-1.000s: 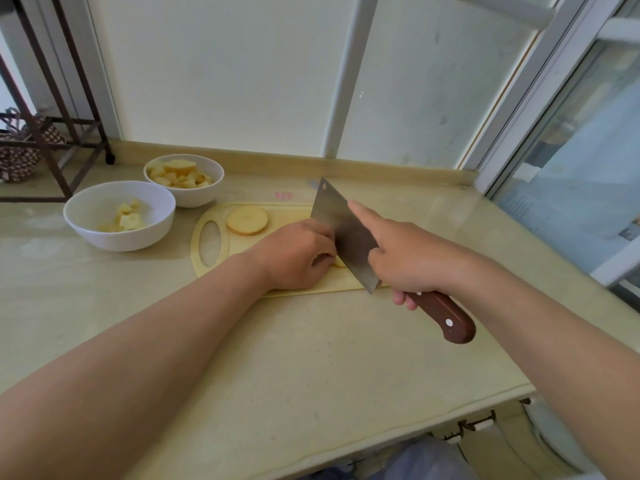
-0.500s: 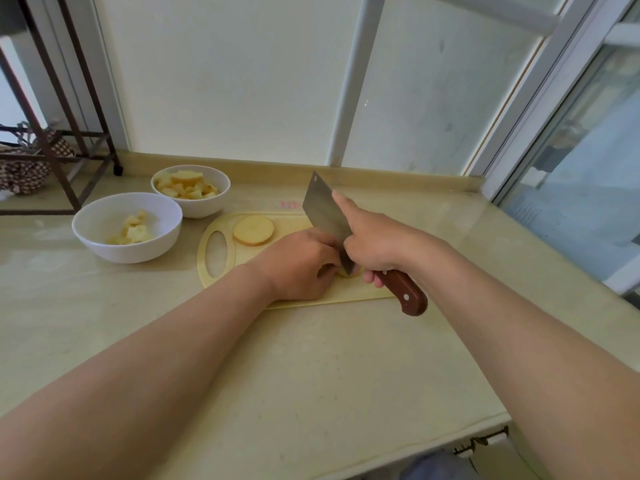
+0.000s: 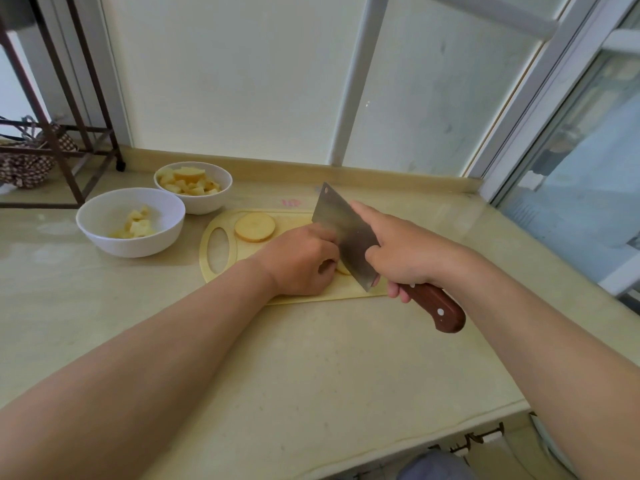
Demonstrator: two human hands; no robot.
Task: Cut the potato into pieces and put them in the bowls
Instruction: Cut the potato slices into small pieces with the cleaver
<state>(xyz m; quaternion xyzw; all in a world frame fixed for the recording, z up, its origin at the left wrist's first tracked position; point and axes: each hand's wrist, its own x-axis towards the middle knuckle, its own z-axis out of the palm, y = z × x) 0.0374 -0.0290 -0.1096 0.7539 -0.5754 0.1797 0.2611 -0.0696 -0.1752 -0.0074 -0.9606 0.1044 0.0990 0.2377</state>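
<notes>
My right hand (image 3: 403,252) grips the brown handle of a cleaver (image 3: 346,237), forefinger stretched along the blade's spine. The blade stands on edge over a pale yellow cutting board (image 3: 218,251). My left hand (image 3: 301,261) curls over a potato piece (image 3: 343,269) right beside the blade; only a sliver of that piece shows. A round potato slice (image 3: 255,226) lies flat at the board's far side. Two white bowls stand to the left: the near large bowl (image 3: 104,237) holds a few potato chunks, the far small bowl (image 3: 207,202) is heaped with several chunks.
A dark metal rack (image 3: 69,140) with a patterned basket (image 3: 24,164) stands at the far left of the beige counter (image 3: 311,375). A wall and window frame close off the back and right. The counter's front edge runs along the lower right.
The cleaver dropped low onto the potato half a second ago and has since risen, its handle swinging back toward me. My left hand stays on the potato piece.
</notes>
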